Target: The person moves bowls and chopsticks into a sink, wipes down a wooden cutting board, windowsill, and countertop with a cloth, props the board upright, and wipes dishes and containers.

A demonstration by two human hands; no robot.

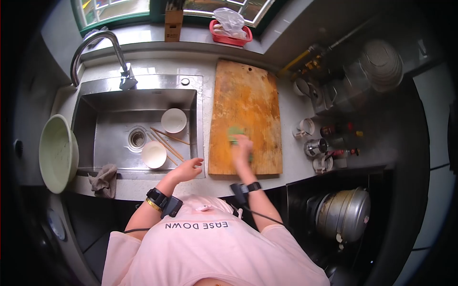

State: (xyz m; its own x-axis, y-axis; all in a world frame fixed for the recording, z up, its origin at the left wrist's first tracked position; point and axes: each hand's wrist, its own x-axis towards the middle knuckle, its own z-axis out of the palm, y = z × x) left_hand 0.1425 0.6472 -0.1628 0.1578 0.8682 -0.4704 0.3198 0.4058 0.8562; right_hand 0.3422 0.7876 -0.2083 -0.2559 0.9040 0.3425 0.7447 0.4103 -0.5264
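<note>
My right hand (242, 148), smeared by motion, presses a green scouring pad (235, 133) down on the wooden cutting board (248, 95). The pad is blurred and partly covered by my fingers. At the front right corner of the sink (119, 119), my left hand (189, 170) hovers by the rim with loosely bent fingers and holds nothing. Two white bowls lie in the sink: one bowl (173, 120) towards the back, the other bowl (154, 154) nearer to me. Several wooden chopsticks (167, 144) lie between and under them.
Left of the sink a pale green basin (58, 153) leans beside a grey cloth (103, 181). A faucet (100, 35) arches over the sink's back left. Jars and bottles (329, 148) line the right side, with a metal pot (343, 214) below. A red basket (231, 35) sits on the sill.
</note>
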